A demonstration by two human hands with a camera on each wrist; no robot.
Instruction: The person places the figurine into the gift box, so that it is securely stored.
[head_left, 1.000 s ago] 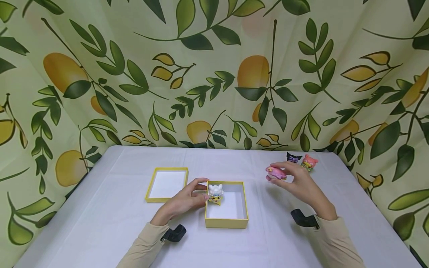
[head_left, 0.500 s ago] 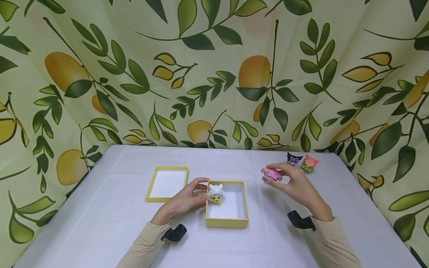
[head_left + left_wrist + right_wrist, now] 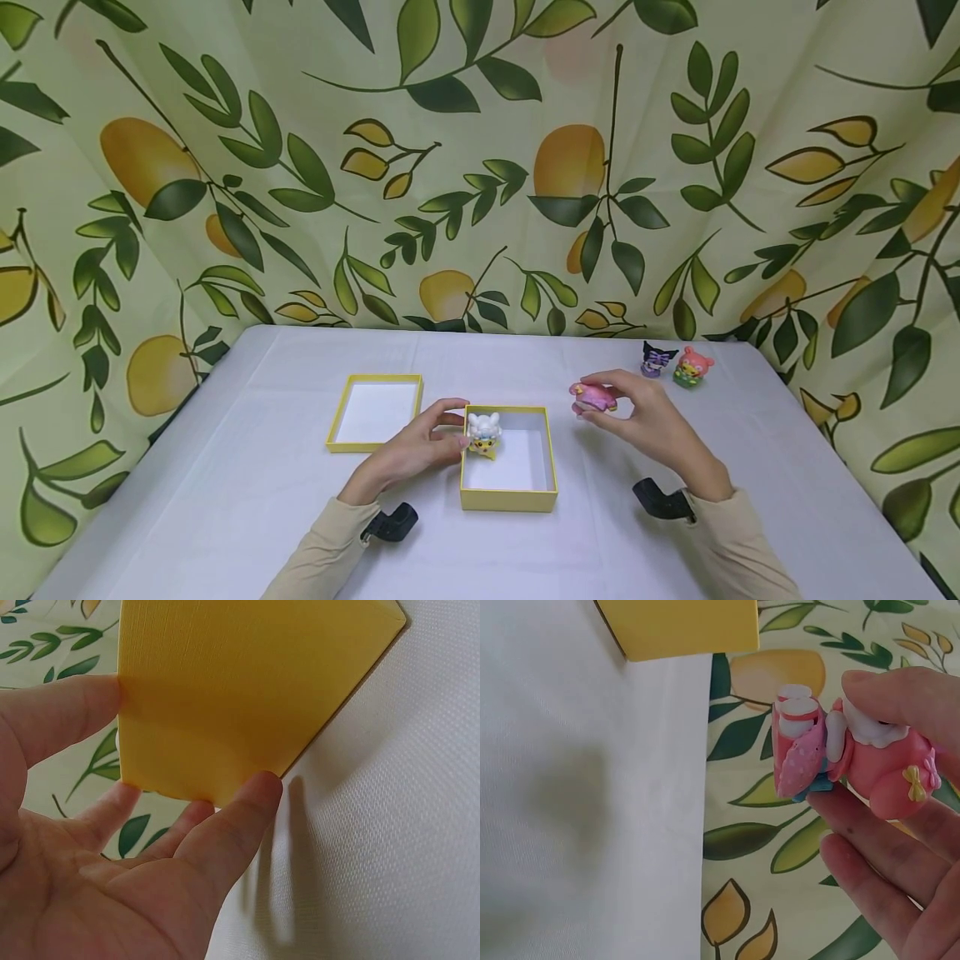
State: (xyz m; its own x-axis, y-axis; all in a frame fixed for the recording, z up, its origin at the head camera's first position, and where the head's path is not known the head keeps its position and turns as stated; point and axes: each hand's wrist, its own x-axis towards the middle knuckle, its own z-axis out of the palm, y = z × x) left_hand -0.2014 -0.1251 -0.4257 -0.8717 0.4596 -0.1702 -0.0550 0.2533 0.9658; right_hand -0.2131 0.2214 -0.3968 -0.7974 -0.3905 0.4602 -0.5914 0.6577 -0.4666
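Note:
My right hand (image 3: 656, 425) pinches a small pink toy figurine (image 3: 592, 397) between thumb and fingers, above the table to the right of a box. In the right wrist view the figurine (image 3: 870, 754) lies sideways, showing white feet and a yellow bow. The open yellow box (image 3: 508, 500) with a white interior stands in front of me. Inside, along its left wall, is a white-headed figurine with yellow (image 3: 483, 433). My left hand (image 3: 420, 442) holds the box by its back left corner; the left wrist view shows fingertips against the yellow outer wall (image 3: 225, 697).
Left of the box lies a shallow yellow-edged lid (image 3: 375, 412), white side up. At the far right stand a black-and-purple figurine (image 3: 657, 360) and a coral-pink figurine (image 3: 692, 367). A leaf-and-fruit patterned curtain (image 3: 480, 167) hangs behind the white-covered table (image 3: 225, 483).
My right hand has moved left with the pink figurine, closer to the box. The black-and-purple figurine now shows more fully. My left hand and the box stay in place.

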